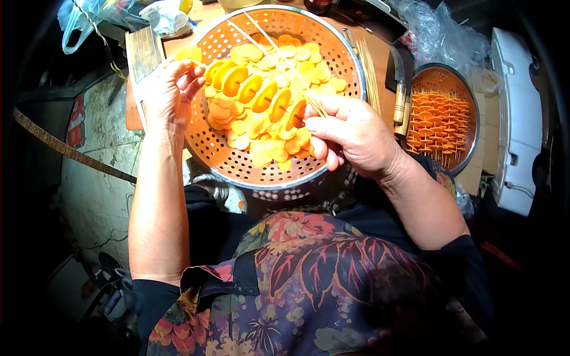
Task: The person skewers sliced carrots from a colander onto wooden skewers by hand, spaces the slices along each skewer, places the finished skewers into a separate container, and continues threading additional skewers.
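My right hand (pixel 353 130) is closed on the near end of a skewer with several spaced round carrot slices (pixel 261 98) on it. Two bare skewers (pixel 279 53) also run out from these fingers, pointing up and left. At the skewer's far end, the fingertips of my left hand (pixel 169 92) are pinched together, with a bright orange carrot slice (pixel 189 53) at them. Their exact hold is partly hidden. Below both hands, a pile of loose carrot slices (pixel 267 154) lies in a large orange perforated colander (pixel 208 151) with a metal rim.
To the right, a smaller colander (pixel 473 142) holds rows of filled skewers (pixel 438 121). Between the colanders lie loose skewers (pixel 369 74) and a knife with a wooden handle (pixel 400 104). Plastic bags (pixel 424 29) lie at the back; a white foam box (pixel 516 118) stands far right.
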Motion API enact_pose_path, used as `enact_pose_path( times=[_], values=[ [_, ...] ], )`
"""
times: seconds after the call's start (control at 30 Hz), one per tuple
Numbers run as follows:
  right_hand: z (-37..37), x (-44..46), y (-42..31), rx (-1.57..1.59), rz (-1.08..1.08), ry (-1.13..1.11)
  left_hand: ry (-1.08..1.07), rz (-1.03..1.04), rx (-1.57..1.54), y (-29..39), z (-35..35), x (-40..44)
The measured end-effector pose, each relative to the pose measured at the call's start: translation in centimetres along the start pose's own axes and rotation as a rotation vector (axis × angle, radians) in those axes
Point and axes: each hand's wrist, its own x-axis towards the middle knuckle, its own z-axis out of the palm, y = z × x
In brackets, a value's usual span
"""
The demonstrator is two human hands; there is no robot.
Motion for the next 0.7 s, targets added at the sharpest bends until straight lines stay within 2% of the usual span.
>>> enact_pose_path(
  times=[0.23,0.47,0.7],
  values=[
    [-0.1,0.1,0.3,-0.020,-0.008,-0.011,-0.037,0.078,0.059,0.0,0.6,-0.6],
    [0.3,0.1,0.8,-0.021,-0.036,0.016,-0.091,-0.003,-0.063,-0.8,1.7,-1.8],
    [0.4,0.1,0.8,-0.051,-0.048,0.037,-0.117,-0.007,-0.026,-1.1,1.2,-1.7]
  ],
)
